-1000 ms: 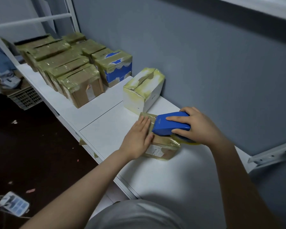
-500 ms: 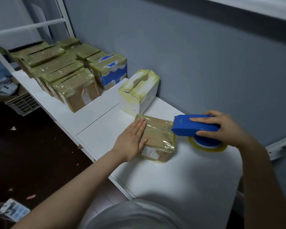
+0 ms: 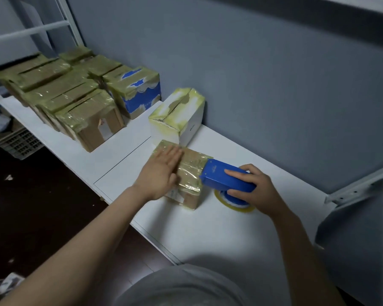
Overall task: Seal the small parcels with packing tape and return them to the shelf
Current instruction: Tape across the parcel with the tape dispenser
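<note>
Yellow-tinted packing tape already covers most of what stands on the white shelf (image 3: 219, 228): a packed group of brown parcels (image 3: 71, 100) at the far left end, a blue-and-white parcel (image 3: 137, 93) beside them, and a white parcel (image 3: 177, 115) against the grey wall (image 3: 274, 85), its top seam taped though ragged along the flap. One small brown parcel (image 3: 190, 173) is in hand — it lies on the shelf just in front of the white one, glossy tape across its top and down its near side, a printed label showing low on the near face. The person's left hand (image 3: 161, 173) lies flat on the parcel's top, fingers straight and together, pinning it down. The right hand (image 3: 254, 188) is curled round a blue tape dispenser (image 3: 226, 178), index finger laid along its back; the dispenser's nose meets the parcel's right-hand top edge, with the tape roll (image 3: 232, 203) hanging below it just beside the box, close to the shelf. By the look of it, sealing is well advanced — this parcel seems to be taking one more strip, or having one cut off; which cannot be told. Left to do, on this evidence: finish the strip, smooth it, and set the parcel with the others further along the shelf. No untaped parcel is in sight. A slatted crate (image 3: 20, 142) sits on the dark floor (image 3: 42, 206) beyond the shelf.
</note>
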